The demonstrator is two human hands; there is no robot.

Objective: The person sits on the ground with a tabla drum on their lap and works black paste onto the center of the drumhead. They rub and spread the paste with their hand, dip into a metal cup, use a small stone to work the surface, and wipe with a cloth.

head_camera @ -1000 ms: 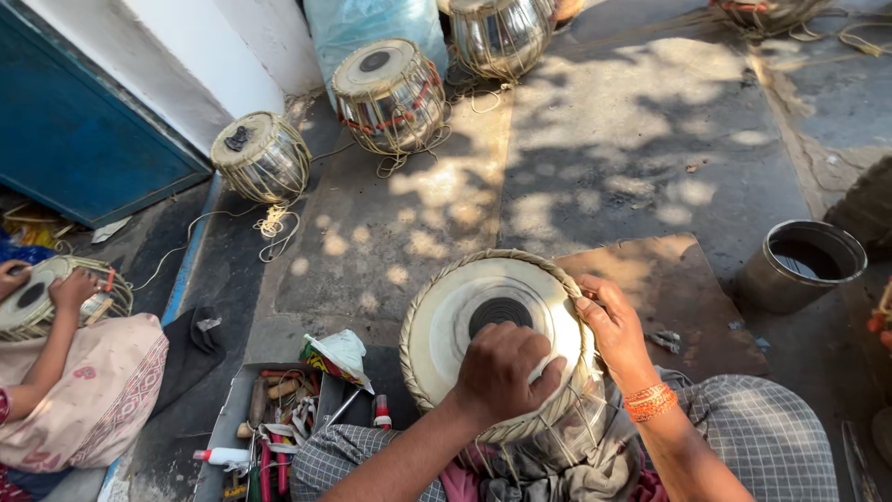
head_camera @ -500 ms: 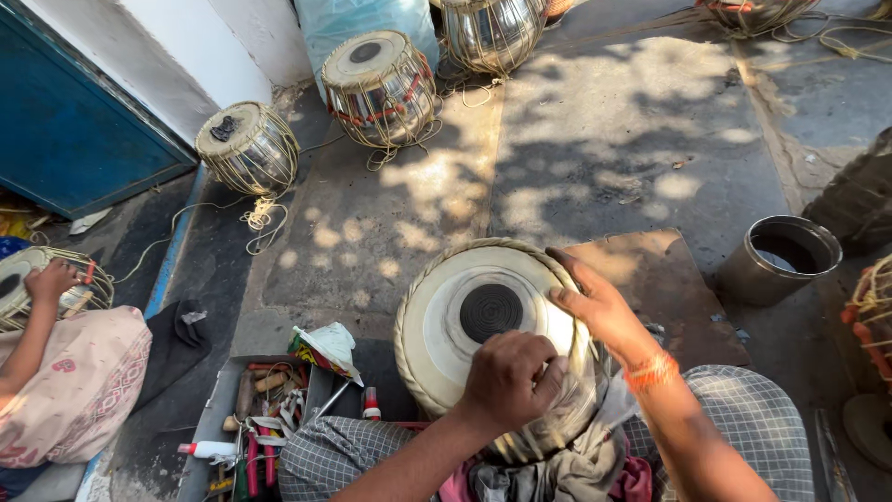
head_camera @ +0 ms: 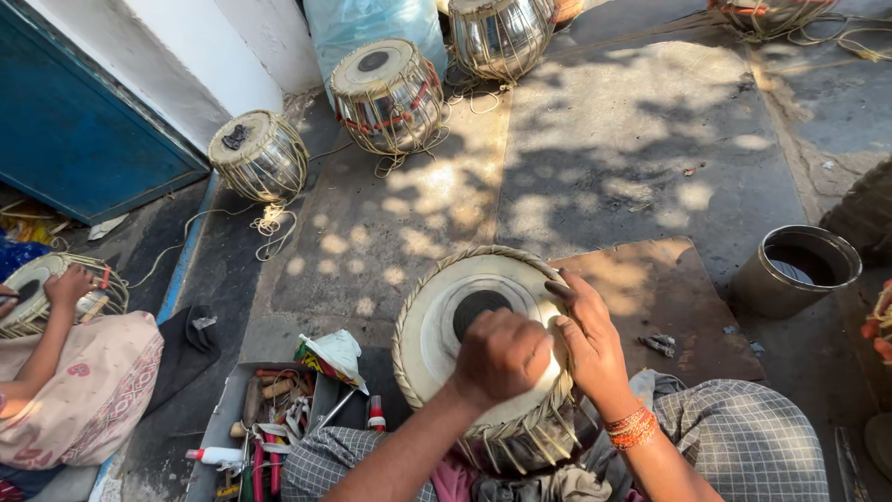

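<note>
A small drum (head_camera: 435, 325) with a pale skin head, a black centre spot (head_camera: 474, 307) and a braided rim rests in my lap. My left hand (head_camera: 502, 358) is a closed fist pressed on the head, just right of the black spot; I cannot see whether anything is inside it. My right hand (head_camera: 587, 336), with orange threads at the wrist, grips the drum's right rim, fingers lying over the edge onto the skin.
A tray of tools (head_camera: 265, 432) lies at my left knee. A brown board (head_camera: 669, 297) and a metal pot (head_camera: 794, 270) are to the right. Three strapped drums (head_camera: 260, 153) (head_camera: 386, 93) (head_camera: 502, 33) stand farther off. Another person (head_camera: 65, 390) works on a drum (head_camera: 32, 293) at the left.
My left fist has slid forward across the drum head toward the black spot. My right hand has shifted along the right rim. The view has tilted slightly.
</note>
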